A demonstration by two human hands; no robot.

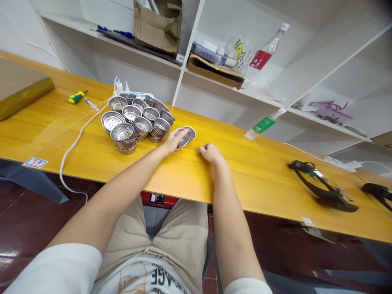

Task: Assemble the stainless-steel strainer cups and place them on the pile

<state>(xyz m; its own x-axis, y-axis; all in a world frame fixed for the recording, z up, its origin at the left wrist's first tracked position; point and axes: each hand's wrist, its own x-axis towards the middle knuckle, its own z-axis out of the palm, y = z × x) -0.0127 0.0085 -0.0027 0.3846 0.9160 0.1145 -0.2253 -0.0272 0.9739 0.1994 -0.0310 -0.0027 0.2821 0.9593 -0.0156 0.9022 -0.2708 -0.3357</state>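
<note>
My left hand [174, 141] grips a small perforated metal cup [184, 140], tilted so that a round face shows. Right behind it is a second metal cup [191, 131]; whether that one is held too or rests on the table, I cannot tell. Just to the right, my right hand [210, 153] is closed low over the table, with a tiny pale tip of something at its fingers, too small to name. Left of my hands stands a cluster of several similar perforated cups [142, 126], many of them stacked.
On the yellow table [177, 175] lie a green and yellow screwdriver [77, 96], a white cable [80, 134] and a head strap device [321, 183]. A green-labelled bottle [265, 124] leans at the back right. White shelves [180, 73] rise behind, holding a cardboard box [157, 28].
</note>
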